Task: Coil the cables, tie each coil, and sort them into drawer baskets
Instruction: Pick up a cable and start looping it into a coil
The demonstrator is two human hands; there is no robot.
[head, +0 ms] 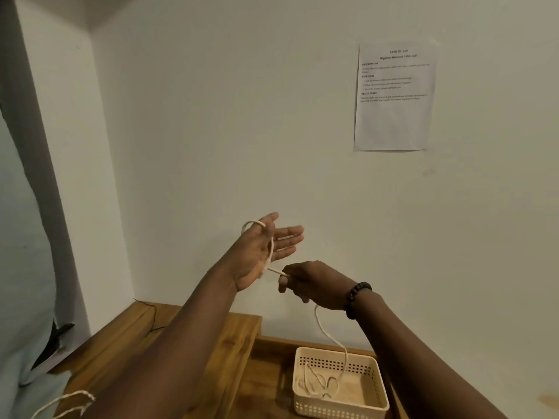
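My left hand (263, 252) is raised in front of the wall, palm up and fingers spread, with a loop of white cable (328, 331) passing around the thumb and across the palm. My right hand (308, 282) is just below and to the right of it, pinching the same cable near the left palm. From the right hand the cable hangs down into a cream perforated basket (375, 385), where its loose end lies in slack loops.
The basket sits in an open wooden drawer (269, 352). A wooden top (145, 325) with a thin black wire lies to the left. Another white cable (66, 403) shows at the bottom left. A printed sheet (393, 98) is taped to the wall.
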